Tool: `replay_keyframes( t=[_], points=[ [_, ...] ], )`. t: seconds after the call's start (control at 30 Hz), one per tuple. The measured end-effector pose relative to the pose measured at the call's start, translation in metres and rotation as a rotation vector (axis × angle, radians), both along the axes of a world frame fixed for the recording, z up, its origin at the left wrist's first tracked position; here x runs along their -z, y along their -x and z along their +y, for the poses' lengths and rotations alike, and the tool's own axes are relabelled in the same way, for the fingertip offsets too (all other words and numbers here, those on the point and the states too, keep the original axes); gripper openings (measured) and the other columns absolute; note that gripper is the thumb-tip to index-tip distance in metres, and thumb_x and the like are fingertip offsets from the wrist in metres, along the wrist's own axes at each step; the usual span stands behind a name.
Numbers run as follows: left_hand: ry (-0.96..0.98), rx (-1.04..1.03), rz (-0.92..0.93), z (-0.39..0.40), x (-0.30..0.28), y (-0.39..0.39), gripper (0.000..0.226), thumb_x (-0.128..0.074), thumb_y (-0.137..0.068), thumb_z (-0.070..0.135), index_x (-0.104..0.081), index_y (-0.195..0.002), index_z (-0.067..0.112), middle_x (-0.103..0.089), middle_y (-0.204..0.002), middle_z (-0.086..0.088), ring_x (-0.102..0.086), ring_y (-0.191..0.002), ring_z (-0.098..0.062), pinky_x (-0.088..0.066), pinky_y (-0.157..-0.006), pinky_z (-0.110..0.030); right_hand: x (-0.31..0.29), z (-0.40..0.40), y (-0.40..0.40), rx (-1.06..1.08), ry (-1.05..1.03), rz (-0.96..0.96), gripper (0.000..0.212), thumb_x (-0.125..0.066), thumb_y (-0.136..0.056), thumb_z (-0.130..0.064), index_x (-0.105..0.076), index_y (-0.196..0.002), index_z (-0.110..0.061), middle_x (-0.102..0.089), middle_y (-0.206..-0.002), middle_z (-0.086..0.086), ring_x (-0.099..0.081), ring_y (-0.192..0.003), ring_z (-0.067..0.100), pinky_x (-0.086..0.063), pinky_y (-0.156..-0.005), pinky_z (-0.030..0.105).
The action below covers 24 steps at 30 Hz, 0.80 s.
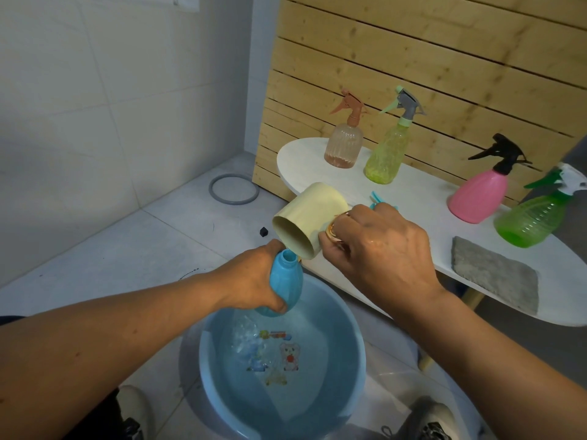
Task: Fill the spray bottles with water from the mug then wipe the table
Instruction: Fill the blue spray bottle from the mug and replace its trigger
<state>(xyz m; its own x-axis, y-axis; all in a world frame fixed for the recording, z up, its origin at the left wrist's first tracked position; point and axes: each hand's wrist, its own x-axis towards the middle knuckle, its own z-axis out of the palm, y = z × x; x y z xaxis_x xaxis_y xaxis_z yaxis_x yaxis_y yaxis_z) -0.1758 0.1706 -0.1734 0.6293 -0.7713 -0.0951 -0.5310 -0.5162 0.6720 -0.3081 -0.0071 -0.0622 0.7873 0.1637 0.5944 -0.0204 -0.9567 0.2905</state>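
Leftmost, pale square wall tiles (95,90) meet a grey tiled floor (143,242); a grey ring (233,189) and a small black cube (263,231) lie on that floor. Left hand (251,281), fingers curled round the body of a light blue plastic bottle (281,284) with its spray head off, holds it tilted above a round blue plastic basin (355,341) of water standing on the floor. Right hand (378,246) grips the handle of a cream cylindrical mug (305,220), tipped so its rim sits just over the bottle's open neck. Behind, a slatted pine panel (413,58) backs a white oval tabletop (422,198). On it, left to right: a ribbed clear-peach spray bottle (344,142), a yellow-green spray bottle (386,154), turquoise plastic pieces (379,198) partly hidden by the right hand, a pink spray bottle with black trigger (479,195), a grey folded cloth (495,277) near the front edge, and a green spray bottle (530,220).
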Motion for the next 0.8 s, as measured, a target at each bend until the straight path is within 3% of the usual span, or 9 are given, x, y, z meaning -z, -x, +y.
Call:
replay_keyframes(
  t=[0.3,0.37,0.47,0.57,0.7,0.8],
  points=[
    [0.028,0.006,0.005,0.000,-0.004,0.002,0.093,-0.097,-0.061,0.037,-0.037,-0.133,0.042,-0.060,-0.115,0.017,-0.062,-0.104,-0.009,-0.061,-0.081,-0.030,0.001,-0.001,0.001,-0.015,-0.074,0.031,0.037,-0.054,-0.099,-0.046,-0.063,-0.075,-0.020,-0.056,-0.068,-0.001,-0.046,-0.063,0.020,-0.025,-0.050,0.026],
    [0.040,-0.007,0.011,0.000,-0.004,0.002,0.091,-0.096,-0.061,0.036,-0.039,-0.131,0.042,-0.060,-0.113,0.017,-0.062,-0.102,-0.008,-0.060,-0.080,-0.030,0.000,0.001,0.001,0.035,-0.248,0.066,0.038,-0.052,-0.097,-0.050,-0.060,-0.073,-0.022,-0.055,-0.068,-0.002,-0.050,-0.065,0.022,-0.031,-0.051,0.028],
    [0.033,-0.027,-0.002,0.002,-0.003,0.003,0.090,-0.096,-0.061,0.038,-0.039,-0.130,0.039,-0.058,-0.113,0.016,-0.061,-0.101,-0.009,-0.060,-0.078,-0.030,0.000,-0.004,-0.006,0.166,-0.684,0.195,0.043,-0.052,-0.097,-0.058,-0.053,-0.071,-0.024,-0.055,-0.067,-0.007,-0.052,-0.067,0.017,-0.033,-0.055,0.032],
    [0.041,-0.065,0.006,0.006,0.002,0.001,0.089,-0.096,-0.060,0.040,-0.039,-0.128,0.040,-0.056,-0.113,0.016,-0.060,-0.102,-0.010,-0.060,-0.080,-0.032,0.004,-0.018,-0.021,0.224,-1.038,0.325,0.049,-0.051,-0.097,-0.061,-0.059,-0.072,-0.020,-0.058,-0.067,-0.005,-0.054,-0.067,0.017,-0.037,-0.058,0.033],
    [0.092,-0.123,0.037,0.010,0.005,-0.007,0.089,-0.098,-0.059,0.038,-0.042,-0.127,0.038,-0.058,-0.114,0.017,-0.061,-0.103,-0.009,-0.058,-0.081,-0.030,0.033,-0.031,-0.046,0.272,-1.368,0.473,0.047,-0.052,-0.100,-0.056,-0.055,-0.069,-0.020,-0.049,-0.064,-0.006,-0.039,-0.060,0.014,-0.032,-0.056,0.028],
    [0.124,-0.149,0.089,0.009,0.007,-0.016,0.088,-0.099,-0.059,0.035,-0.043,-0.128,0.036,-0.058,-0.117,0.014,-0.060,-0.106,-0.011,-0.059,-0.085,-0.034,0.059,-0.036,-0.062,0.277,-1.445,0.551,0.044,-0.047,-0.104,-0.047,-0.051,-0.070,-0.020,-0.046,-0.069,0.000,-0.035,-0.062,0.016,-0.031,-0.056,0.027]
  ],
)
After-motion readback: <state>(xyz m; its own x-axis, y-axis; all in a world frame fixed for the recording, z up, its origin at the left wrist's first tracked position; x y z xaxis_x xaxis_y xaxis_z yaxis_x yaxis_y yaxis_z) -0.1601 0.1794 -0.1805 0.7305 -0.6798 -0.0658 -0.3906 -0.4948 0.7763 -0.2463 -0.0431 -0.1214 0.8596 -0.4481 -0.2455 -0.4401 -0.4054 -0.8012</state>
